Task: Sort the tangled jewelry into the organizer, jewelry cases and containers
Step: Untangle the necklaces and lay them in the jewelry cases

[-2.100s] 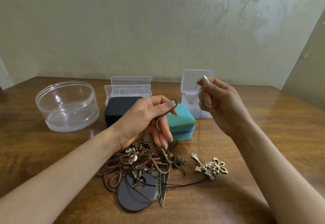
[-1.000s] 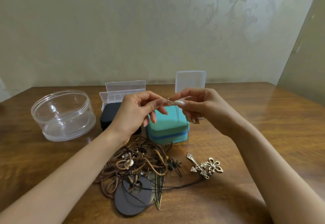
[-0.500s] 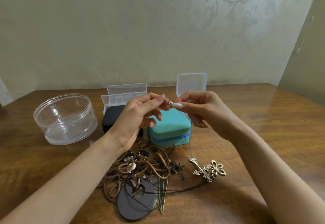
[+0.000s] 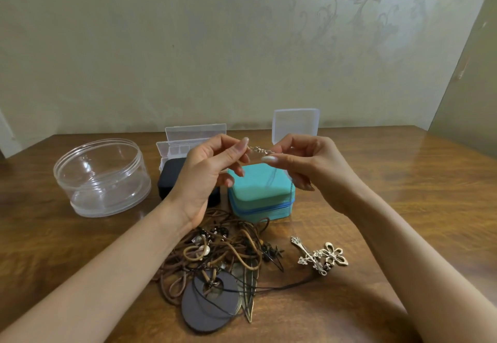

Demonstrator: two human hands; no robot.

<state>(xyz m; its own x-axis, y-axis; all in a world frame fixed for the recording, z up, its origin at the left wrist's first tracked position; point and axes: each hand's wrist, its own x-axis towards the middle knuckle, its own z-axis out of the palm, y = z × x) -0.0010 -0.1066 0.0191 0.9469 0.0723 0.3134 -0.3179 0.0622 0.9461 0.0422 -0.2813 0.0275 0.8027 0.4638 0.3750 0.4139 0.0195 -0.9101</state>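
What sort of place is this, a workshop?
Probably a home: a polished wooden table stands against floral-patterned wallpaper, with a tangle of necklaces and a teal jewelry case on it.

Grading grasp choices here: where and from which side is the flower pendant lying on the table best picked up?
Probably pinch the flower pendant across its slim stem, coming from above and the right. It lies flat on the table, so the broad petals offer no edge, and the cord tangle crowds its left. The fine chain pinched by left hand and right hand seems attached.
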